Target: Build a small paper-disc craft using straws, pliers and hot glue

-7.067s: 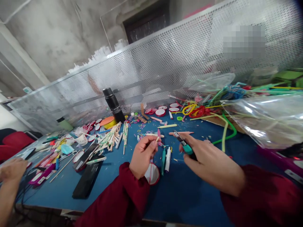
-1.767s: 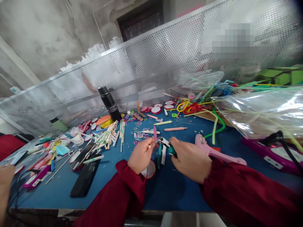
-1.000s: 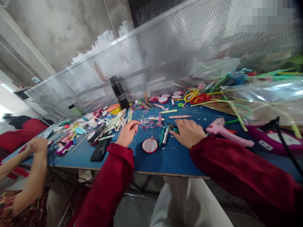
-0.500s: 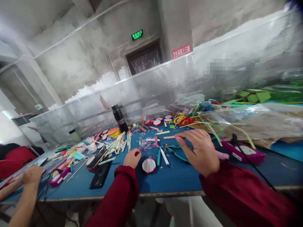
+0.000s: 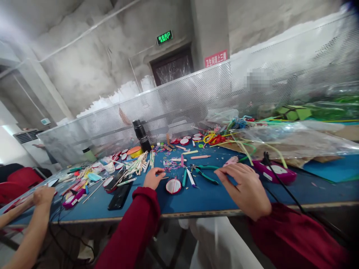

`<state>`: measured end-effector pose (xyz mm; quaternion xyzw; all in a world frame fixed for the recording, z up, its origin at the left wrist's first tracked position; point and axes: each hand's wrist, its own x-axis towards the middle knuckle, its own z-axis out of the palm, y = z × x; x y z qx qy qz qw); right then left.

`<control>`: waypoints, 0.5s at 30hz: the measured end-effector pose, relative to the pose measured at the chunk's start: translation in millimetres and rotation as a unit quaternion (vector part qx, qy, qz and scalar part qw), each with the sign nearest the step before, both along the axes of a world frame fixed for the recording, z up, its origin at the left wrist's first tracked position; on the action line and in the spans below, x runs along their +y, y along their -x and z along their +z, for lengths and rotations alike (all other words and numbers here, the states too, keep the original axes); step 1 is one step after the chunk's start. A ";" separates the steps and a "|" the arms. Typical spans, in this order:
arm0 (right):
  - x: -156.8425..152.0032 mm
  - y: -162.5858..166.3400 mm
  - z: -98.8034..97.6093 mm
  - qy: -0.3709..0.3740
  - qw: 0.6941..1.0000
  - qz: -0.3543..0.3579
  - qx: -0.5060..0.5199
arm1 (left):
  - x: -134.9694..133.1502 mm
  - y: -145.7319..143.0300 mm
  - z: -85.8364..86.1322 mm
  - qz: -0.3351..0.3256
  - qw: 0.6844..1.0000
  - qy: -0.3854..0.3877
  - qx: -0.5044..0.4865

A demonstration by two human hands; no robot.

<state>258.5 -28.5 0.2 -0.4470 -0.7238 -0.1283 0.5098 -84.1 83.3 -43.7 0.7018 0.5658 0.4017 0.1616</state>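
Pliers [image 5: 208,167] (teal hndls, spread) lie on blue tbl [image 5: 207,198] nr R hand [image 5: 244,186].

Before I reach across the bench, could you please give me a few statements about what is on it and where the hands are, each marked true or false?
1. A pair of teal-handled pliers lies on the blue table. True.
2. A red-rimmed disc lies between the left hand and the right hand. True.
3. The left hand is gripping the pliers. False: they lie on the table, nearer the right hand.
4. A black bottle stands in front of the perforated screen. True.
5. Both of the wearer's arms are bare. False: dark red sleeves cover them.
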 end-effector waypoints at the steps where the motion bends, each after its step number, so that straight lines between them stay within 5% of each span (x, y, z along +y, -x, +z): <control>1: 3.1 -1.2 -6.8 0.007 1.000 0.006 -0.005 | 0.3 4.4 4.7 0.000 1.000 -0.010 -0.007; 7: 22.6 -1.8 -35.0 0.041 0.999 0.019 -0.025 | 42.8 44.7 63.0 0.053 0.992 -0.072 -0.088; 11: 31.6 -1.5 -42.1 0.039 0.998 0.014 -0.039 | 103.5 74.8 106.0 0.175 0.972 -0.094 -0.126; 15: 35.2 -4.3 -51.2 0.031 0.998 0.008 -0.050 | 171.5 99.2 120.2 0.261 0.955 -0.083 -0.109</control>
